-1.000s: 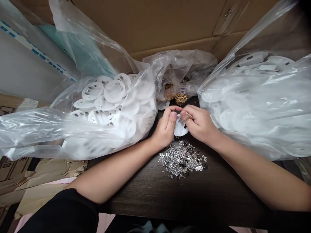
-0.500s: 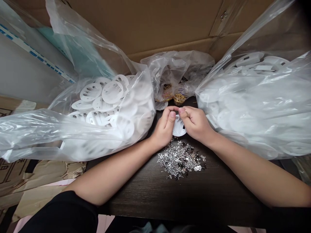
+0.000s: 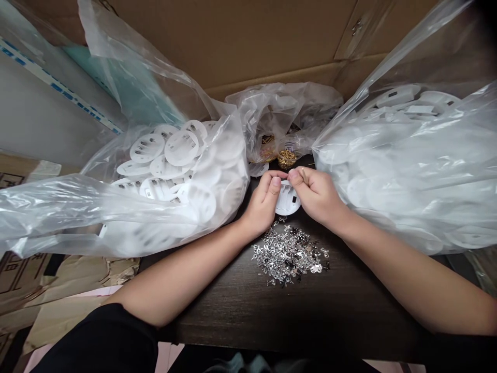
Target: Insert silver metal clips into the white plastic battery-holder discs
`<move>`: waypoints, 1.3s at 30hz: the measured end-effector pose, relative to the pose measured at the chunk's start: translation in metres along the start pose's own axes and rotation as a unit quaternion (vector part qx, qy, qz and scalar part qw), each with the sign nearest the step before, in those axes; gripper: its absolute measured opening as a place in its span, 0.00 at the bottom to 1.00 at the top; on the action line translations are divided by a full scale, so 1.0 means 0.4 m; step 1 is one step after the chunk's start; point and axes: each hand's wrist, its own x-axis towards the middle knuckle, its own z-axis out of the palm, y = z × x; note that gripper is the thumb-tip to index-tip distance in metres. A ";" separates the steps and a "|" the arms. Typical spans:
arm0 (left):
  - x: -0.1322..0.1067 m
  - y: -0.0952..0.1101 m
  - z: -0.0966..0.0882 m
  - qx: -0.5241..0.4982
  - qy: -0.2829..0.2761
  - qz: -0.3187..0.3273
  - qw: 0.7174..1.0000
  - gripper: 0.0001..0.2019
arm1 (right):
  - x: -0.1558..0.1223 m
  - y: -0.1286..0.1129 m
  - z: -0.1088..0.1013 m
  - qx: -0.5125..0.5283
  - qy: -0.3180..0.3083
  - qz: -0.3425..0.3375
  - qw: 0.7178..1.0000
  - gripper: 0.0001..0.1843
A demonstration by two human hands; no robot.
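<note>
Both hands meet over a white round plastic disc (image 3: 288, 199) held just above the dark table (image 3: 310, 311). My left hand (image 3: 264, 204) curls round the disc's left edge, thumb on top. My right hand (image 3: 316, 194) grips its right edge, thumb and forefinger pinched at the top; whether a small part sits in the pinch I cannot make out. A heap of small silver metal clips (image 3: 289, 254) lies on the table right below the hands.
A clear bag of white discs (image 3: 171, 176) lies left, another large bag of discs (image 3: 407, 160) lies right. A smaller bag with gold-coloured metal parts (image 3: 288, 155) sits behind the hands. Cardboard box walls (image 3: 240, 41) rise at the back.
The hands have shifted slightly with the disc, which now shows a little more between them. The bags and the clip heap have not moved.
</note>
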 end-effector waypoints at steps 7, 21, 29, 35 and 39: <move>0.000 -0.007 0.007 -0.007 0.021 -0.067 0.998 0.24 | -0.029 -0.077 -0.125 -0.160 -0.113 -0.007 0.981 0.09; 0.001 -0.010 0.011 -0.008 0.032 -0.076 0.997 0.25 | -0.228 -0.011 -0.089 -0.222 -0.202 0.061 0.952 0.08; 0.002 -0.008 0.006 0.019 0.031 -0.071 0.997 0.23 | -0.235 0.002 -0.076 -0.189 -0.162 0.036 0.968 0.09; 0.001 -0.006 0.004 0.046 0.025 -0.056 0.997 0.21 | -0.230 0.002 -0.097 -0.165 -0.129 0.061 0.976 0.10; 0.001 0.005 0.002 0.064 0.024 -0.058 0.996 0.20 | -0.230 0.000 -0.111 -0.137 -0.105 0.105 0.979 0.13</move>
